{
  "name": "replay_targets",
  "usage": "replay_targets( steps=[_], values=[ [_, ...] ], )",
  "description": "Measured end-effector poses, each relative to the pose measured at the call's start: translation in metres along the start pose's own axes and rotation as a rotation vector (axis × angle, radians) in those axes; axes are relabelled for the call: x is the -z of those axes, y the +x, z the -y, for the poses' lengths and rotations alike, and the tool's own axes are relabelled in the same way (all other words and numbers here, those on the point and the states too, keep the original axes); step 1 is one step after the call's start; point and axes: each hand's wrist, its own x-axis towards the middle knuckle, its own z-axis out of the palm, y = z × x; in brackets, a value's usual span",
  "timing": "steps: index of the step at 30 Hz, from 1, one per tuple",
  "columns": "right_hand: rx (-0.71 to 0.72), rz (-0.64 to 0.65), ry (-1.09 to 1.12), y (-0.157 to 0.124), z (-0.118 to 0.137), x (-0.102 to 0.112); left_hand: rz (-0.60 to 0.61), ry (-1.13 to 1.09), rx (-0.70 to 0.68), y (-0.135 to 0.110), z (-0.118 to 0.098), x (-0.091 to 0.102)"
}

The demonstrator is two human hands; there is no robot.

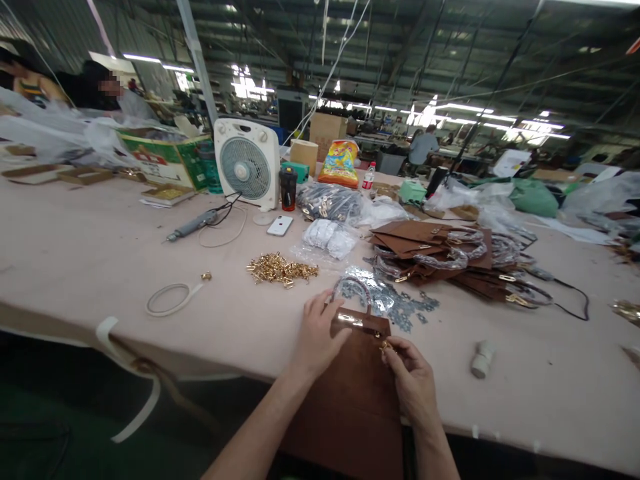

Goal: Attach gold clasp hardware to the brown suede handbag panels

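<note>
Brown bag panel [355, 387], lower centre, overhangs tabletop [250, 333] front edge; open room either side. Looped handle [369, 293], shiny plate [350, 320]. Hands apart: left hand [317, 333] spread on panel, right hand [413, 373] pinching gold fitting [385, 347].

The brown panel [357, 393] looks matt and leathery, its plate [351, 319] glossy metal, the heaped fittings [280, 269] shiny metal.
</note>
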Motion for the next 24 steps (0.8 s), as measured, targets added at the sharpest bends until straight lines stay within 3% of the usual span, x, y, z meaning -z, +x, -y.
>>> replay_targets(
  steps=[2,6,9,12,14,16,21,24],
  values=[
    [0.02,0.007,-0.004,0.001,0.001,-0.001,0.053,0.067,0.091,0.008,0.013,0.006],
    [0.015,0.049,-0.016,0.0,0.004,-0.004,0.127,-0.02,0.112,0.013,0.029,0.007],
    [0.009,0.044,-0.025,-0.001,0.005,-0.007,-0.015,-0.165,0.216,0.017,0.033,0.005],
    [0.041,0.045,-0.041,-0.001,0.006,-0.011,-0.144,-0.421,0.493,0.026,0.036,0.005],
    [0.066,0.07,-0.066,0.0,0.006,-0.014,-0.16,-0.625,0.65,0.033,0.038,0.008],
    [0.098,0.097,-0.123,-0.001,0.007,-0.016,-0.094,-0.791,0.725,0.037,0.039,0.011],
    [0.286,0.129,-0.394,-0.005,0.014,-0.025,0.21,-1.266,0.901,0.034,0.038,0.021],
    [0.359,0.106,-0.527,-0.008,0.016,-0.036,0.27,-1.469,0.94,0.031,0.04,0.025]
  ],
)
